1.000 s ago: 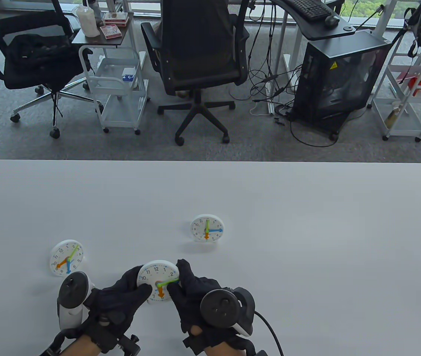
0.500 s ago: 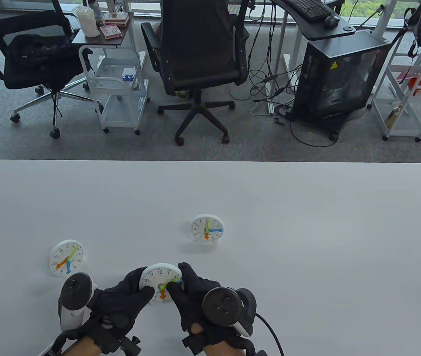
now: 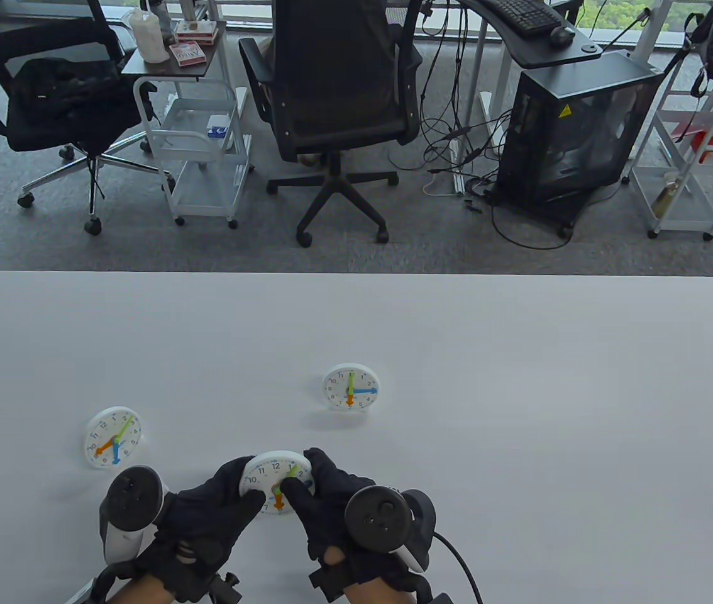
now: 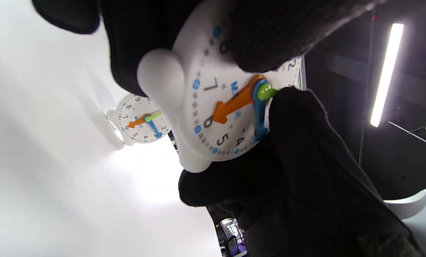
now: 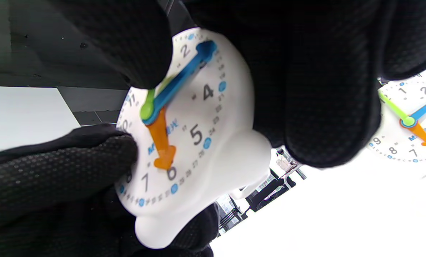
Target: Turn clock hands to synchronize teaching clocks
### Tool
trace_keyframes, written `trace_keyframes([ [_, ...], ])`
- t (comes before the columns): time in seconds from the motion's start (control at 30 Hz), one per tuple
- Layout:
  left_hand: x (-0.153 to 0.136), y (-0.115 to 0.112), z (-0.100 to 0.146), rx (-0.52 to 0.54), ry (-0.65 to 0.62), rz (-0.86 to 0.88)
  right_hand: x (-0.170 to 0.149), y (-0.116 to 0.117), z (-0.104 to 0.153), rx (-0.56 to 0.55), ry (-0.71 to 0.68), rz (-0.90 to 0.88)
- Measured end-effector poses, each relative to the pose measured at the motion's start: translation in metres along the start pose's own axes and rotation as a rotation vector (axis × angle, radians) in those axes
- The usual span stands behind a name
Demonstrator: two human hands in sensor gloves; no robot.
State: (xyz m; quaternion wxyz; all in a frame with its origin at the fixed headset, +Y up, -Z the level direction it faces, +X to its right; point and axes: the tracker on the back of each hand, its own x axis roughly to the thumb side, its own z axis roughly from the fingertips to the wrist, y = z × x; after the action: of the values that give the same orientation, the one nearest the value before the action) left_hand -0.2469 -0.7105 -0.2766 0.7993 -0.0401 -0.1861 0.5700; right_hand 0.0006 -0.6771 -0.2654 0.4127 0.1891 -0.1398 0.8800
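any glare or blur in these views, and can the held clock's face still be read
Table view: even light, sharp, soft shadows under the clocks; the held clock is small and partly covered by both hands. Left wrist view: table blown out white, ceiling light glares, near glove soft, numerals 4 to 7 readable. Right wrist view: table overexposed at lower right, glove edges blurred, numerals and orange hand crisp.

High overhead table view facing outward; two tilted close-up wrist views sharing the held clock (image 3: 276,481).

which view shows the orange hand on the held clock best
The right wrist view: the orange hand is unobstructed, pointing at 6. The left wrist view shows it too, but at a steeper angle. In the table view it is tiny between gloved fingers.
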Motion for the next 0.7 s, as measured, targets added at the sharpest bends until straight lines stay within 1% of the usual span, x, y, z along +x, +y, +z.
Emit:
trace_keyframes([
  [0.33, 0.0002, -0.0004, -0.0001, -0.005, -0.022, -0.048, -0.0010, -0.0007, 0.0001, -0.003, 0.009, 0.006],
  [0.7, 0.0042, -0.0019, 0.0004, -0.007, -0.061, -0.144, -0.0015, -0.0011, 0.0005, -0.005, 0.016, 0.022],
])
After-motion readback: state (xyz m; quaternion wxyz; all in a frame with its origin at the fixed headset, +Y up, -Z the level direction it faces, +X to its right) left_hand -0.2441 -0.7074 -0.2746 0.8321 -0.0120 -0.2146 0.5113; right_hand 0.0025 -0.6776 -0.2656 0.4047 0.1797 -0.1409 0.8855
